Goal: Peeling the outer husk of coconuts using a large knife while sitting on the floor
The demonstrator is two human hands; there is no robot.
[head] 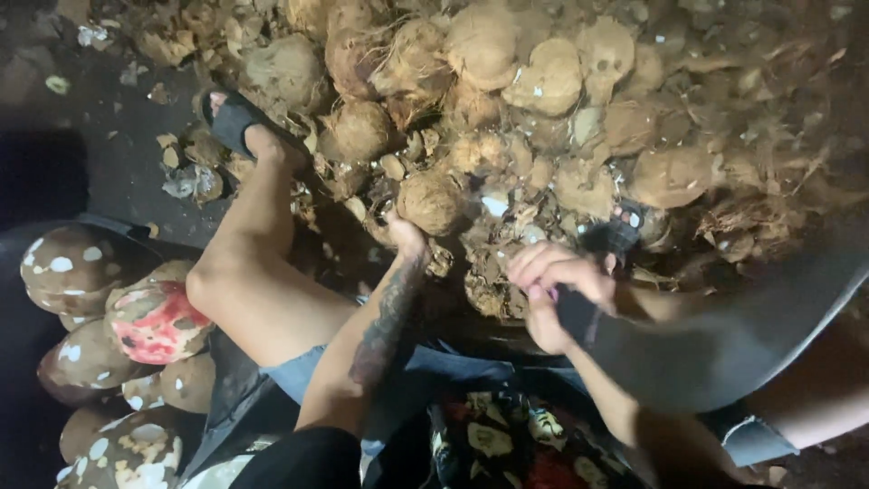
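Dozens of husked coconuts (471,81) lie heaped on the dark floor (118,154) ahead of you, mixed with loose husk fibre and broken shell scraps (507,244) that spill toward your legs. The floor is dim and littered with small shell chips along its left side, and the light is low all around, so the far part of the heap fades into brown shadow. At the left edge of the view sits a second group of coconuts (81,272), darker and pared in pale patches, one of them stained red (158,321). Your left leg stretches forward, its foot in a black sandal (237,118) resting against the near edge of the heap.

Your left hand (405,237), on a tattooed forearm, reaches out and grips the underside of a round, fibrous brown coconut (433,201) at the near edge of the heap, fingers curled on it. It is tan, rough and hairy, with husk strands hanging off. Your right hand (557,288) is closed around the dark handle of a broad, curved grey blade (724,335) that sweeps off to the right across your lap, close to the scraps and just right of the held coconut.
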